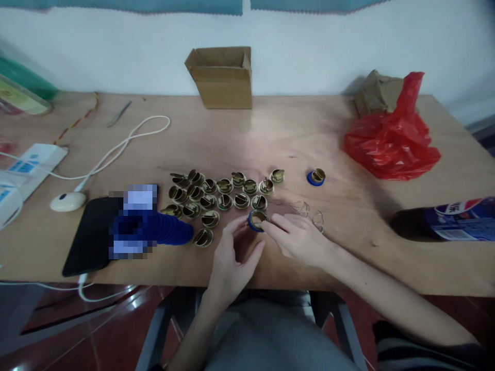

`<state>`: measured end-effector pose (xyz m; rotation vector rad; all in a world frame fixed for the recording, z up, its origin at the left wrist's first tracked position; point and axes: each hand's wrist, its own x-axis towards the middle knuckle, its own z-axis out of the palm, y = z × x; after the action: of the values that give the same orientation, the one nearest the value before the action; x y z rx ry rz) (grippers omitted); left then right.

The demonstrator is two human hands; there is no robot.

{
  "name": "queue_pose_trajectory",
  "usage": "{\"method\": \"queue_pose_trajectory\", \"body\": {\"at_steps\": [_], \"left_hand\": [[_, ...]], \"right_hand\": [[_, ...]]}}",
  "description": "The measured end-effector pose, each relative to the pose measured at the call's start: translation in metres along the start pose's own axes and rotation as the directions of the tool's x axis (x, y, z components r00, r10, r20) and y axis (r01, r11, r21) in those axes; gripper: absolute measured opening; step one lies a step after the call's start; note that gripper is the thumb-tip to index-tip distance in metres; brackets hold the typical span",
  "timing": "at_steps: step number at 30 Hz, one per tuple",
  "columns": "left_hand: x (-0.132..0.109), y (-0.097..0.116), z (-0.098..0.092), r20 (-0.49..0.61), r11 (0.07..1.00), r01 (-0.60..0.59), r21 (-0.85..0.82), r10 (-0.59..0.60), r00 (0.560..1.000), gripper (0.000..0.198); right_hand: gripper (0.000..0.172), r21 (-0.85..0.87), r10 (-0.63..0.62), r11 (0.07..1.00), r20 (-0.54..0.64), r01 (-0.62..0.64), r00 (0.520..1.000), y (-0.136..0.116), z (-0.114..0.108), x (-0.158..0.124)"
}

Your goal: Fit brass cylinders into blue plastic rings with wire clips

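Observation:
In front of me on the table lies a blue-rimmed round badge back (256, 220), its hollow side up. My left hand (234, 260) curls around its left side, index fingertip at the rim and thumb just below. My right hand (297, 237) has its fingers pinched together at the right edge of the badge back; what they pinch is too small to make out. Several metal badge backs with pins (225, 201) lie in rows beyond and to the left. Thin bent wire pins (317, 220) sit beside my right hand. Another blue-rimmed badge (316, 177) lies apart, farther right.
A stack of blue rings (176, 229) lies left of the badges, beside a black phone (87, 234) with a white cable. At the back are a cardboard box (228, 85) and a red plastic bag (392, 141). A cola bottle (444, 221) lies at right.

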<state>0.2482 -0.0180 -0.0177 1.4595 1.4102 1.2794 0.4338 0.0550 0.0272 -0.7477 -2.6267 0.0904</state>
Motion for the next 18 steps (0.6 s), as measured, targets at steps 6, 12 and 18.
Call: {"method": "queue_pose_trajectory", "body": {"at_steps": [6,12,18], "left_hand": [[0.004,0.002,-0.001,-0.022,0.997,0.036,0.07,-0.034,0.999,0.052],[0.006,0.003,-0.003,-0.006,0.983,0.052,0.178,-0.051,0.999,0.045],[0.006,0.004,-0.005,0.025,0.969,0.0,0.246,-0.007,1.0,0.04]], "right_hand": [[0.042,-0.062,0.028,0.998,0.012,-0.027,1.0,0.009,-0.003,-0.002],[0.036,-0.098,0.21,0.973,0.014,-0.208,0.978,0.029,-0.015,-0.009],[0.024,-0.03,0.481,0.873,-0.115,-0.487,0.869,0.055,-0.034,-0.012]]}}
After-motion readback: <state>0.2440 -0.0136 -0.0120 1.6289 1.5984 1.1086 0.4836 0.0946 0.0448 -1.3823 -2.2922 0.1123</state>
